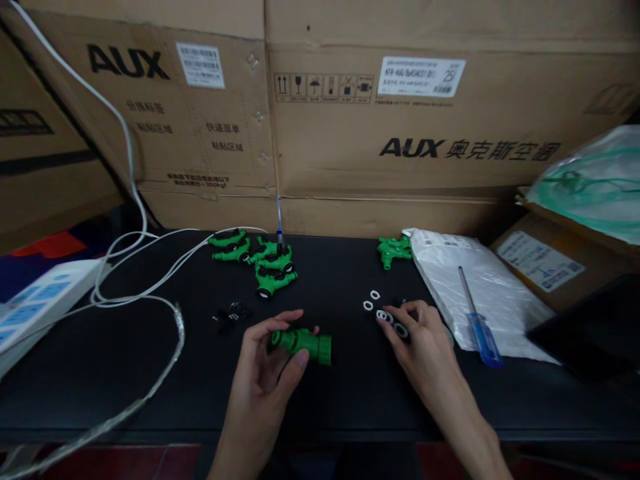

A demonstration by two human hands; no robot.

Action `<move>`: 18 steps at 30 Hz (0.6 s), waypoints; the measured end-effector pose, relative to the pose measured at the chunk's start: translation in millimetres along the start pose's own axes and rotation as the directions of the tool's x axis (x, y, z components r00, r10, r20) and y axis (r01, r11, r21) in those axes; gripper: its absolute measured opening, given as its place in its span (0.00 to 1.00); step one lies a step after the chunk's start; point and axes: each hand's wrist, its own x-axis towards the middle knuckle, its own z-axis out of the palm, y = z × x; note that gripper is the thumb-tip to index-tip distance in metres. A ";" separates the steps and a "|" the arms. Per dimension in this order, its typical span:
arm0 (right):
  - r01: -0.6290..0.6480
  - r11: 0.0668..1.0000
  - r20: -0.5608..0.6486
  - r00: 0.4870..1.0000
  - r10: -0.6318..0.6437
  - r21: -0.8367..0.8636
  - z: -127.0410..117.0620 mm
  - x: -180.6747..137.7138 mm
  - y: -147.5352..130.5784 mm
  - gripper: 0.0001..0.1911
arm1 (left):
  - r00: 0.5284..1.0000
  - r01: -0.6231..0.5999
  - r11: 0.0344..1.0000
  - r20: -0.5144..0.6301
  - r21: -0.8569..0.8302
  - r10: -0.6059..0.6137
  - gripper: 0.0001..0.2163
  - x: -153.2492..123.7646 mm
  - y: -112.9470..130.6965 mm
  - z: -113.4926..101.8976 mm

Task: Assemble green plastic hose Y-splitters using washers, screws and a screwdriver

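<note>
The left hand (pixel 267 363), half curled around the green fitting (pixel 306 344), held it above the table (pixel 337 273), probably to leave its wide end (pixel 325 349) free, while the right hand (pixel 425 333), nearly pinched, was at the white rings (pixel 369 306), but I could not tell its hold

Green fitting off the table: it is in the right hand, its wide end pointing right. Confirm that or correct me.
Not right: the head view shows the green fitting in the left hand, not the right. Its wide end does point right. The right hand is at the white rings.
</note>
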 end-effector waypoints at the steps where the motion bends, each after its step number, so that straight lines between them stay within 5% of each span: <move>1: 0.005 1.000 -0.008 1.000 -0.005 0.008 1.6 0.3 1.7 0.16 | 1.000 -0.003 1.000 -0.007 -0.022 0.003 0.12 1.0 -0.9 -0.8; 5: 0.007 0.999 -0.048 0.999 -0.005 0.050 -2.9 4.5 -0.6 0.18 | 0.998 0.028 0.988 -0.058 -0.149 -0.037 0.13 3.5 -0.8 0.9; 8: -0.029 0.970 -0.051 0.998 0.043 0.241 -21.0 7.1 -20.8 0.13 | 0.991 0.100 0.965 -0.068 -0.244 -0.119 0.14 3.7 5.4 5.3; 12: -0.013 0.813 -0.022 0.999 0.031 0.582 -44.4 3.5 -63.0 0.10 | 0.968 0.192 0.931 -0.097 -0.310 -0.232 0.16 4.9 15.4 8.1; 18: -0.003 0.676 0.012 1.000 -0.008 0.737 -36.5 -1.1 -102.1 0.11 | 0.950 0.276 0.878 -0.030 -0.391 -0.312 0.18 8.7 17.1 0.7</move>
